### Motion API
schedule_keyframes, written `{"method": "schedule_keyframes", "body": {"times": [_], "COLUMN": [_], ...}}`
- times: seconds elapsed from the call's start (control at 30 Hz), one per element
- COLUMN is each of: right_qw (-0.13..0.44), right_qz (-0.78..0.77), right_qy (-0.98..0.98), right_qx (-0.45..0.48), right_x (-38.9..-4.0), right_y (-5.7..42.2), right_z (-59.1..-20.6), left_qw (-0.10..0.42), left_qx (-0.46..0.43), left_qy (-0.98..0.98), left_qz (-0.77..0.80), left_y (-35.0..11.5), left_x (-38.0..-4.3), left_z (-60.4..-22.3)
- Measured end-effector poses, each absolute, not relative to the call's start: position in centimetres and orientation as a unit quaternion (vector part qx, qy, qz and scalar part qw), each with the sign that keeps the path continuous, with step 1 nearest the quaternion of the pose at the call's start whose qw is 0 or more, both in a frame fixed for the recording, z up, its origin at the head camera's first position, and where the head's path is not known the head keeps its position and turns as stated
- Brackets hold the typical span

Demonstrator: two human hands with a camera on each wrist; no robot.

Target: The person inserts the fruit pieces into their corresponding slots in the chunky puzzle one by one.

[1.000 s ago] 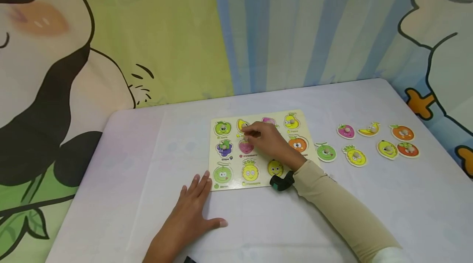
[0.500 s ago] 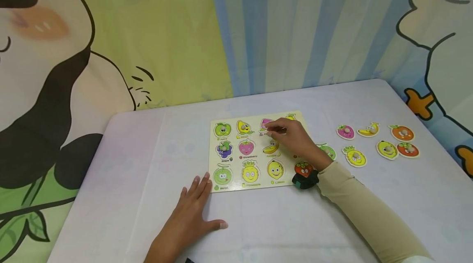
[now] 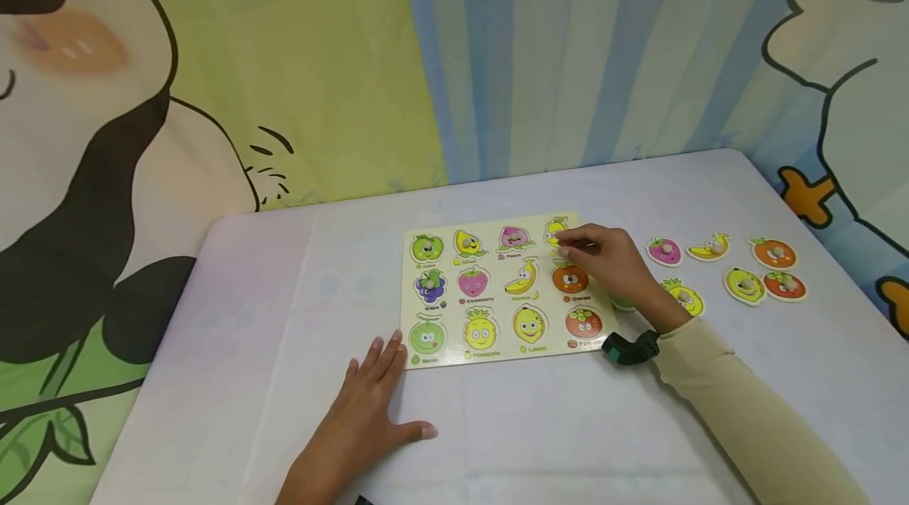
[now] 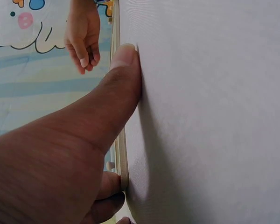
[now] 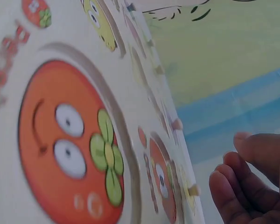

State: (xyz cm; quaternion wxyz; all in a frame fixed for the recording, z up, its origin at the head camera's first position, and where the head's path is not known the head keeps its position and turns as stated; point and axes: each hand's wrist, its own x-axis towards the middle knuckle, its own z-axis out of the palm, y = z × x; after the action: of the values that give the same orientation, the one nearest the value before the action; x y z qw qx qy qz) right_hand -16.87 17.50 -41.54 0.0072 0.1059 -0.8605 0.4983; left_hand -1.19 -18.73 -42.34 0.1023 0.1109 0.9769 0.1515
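Observation:
The wooden fruit puzzle board (image 3: 503,347) lies flat on the white-covered table. Knobbed pieces sit in its back row: an apple (image 3: 428,248), a yellow fruit (image 3: 468,244), a peach (image 3: 514,238) and a pear (image 3: 555,232). A grape piece (image 3: 430,285) fills the slot below the apple. My right hand (image 3: 616,264) is over the pear, fingers loosely bent with nothing between them; in the right wrist view the fingertips (image 5: 242,140) are apart from the knobs. My left hand (image 3: 365,410) lies spread on the table, fingertips touching the board's front left corner.
Loose pieces lie right of the board: a strawberry (image 3: 664,252), banana (image 3: 709,248), orange (image 3: 773,254), lemon (image 3: 744,286), tomato (image 3: 784,286), pineapple (image 3: 683,298), and a melon (image 3: 623,304) mostly hidden behind my right hand. A printed cloth (image 3: 341,79) hangs behind the table.
My right hand has moved rightward along the back row, from the yellow fruit past the peach to the pear. The left hand has stayed at the board's corner.

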Motion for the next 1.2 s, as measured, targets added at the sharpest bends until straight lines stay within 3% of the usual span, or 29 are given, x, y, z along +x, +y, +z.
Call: {"method": "schedule_keyframes", "body": {"times": [0.37, 0.8, 1.2], "right_qw": [-0.006, 0.048, 0.062], "right_qz": [0.517, 0.479, 0.443], "right_qy": [-0.854, -0.876, -0.893], "right_qx": [0.050, 0.037, -0.058], "right_x": [-16.4, -15.4, -14.8], "right_y": [19.8, 24.0, 27.9], "right_z": [-41.7, -41.4, -41.6], "left_qw": [0.099, 0.104, 0.101], "left_qx": [0.110, 0.106, 0.108], "left_qy": [0.977, 0.976, 0.977], "left_qz": [0.156, 0.159, 0.156], "left_y": [-18.8, -18.6, -18.7], "left_x": [-1.1, -1.0, -1.1], "left_z": [-42.4, -42.3, -42.3]}}
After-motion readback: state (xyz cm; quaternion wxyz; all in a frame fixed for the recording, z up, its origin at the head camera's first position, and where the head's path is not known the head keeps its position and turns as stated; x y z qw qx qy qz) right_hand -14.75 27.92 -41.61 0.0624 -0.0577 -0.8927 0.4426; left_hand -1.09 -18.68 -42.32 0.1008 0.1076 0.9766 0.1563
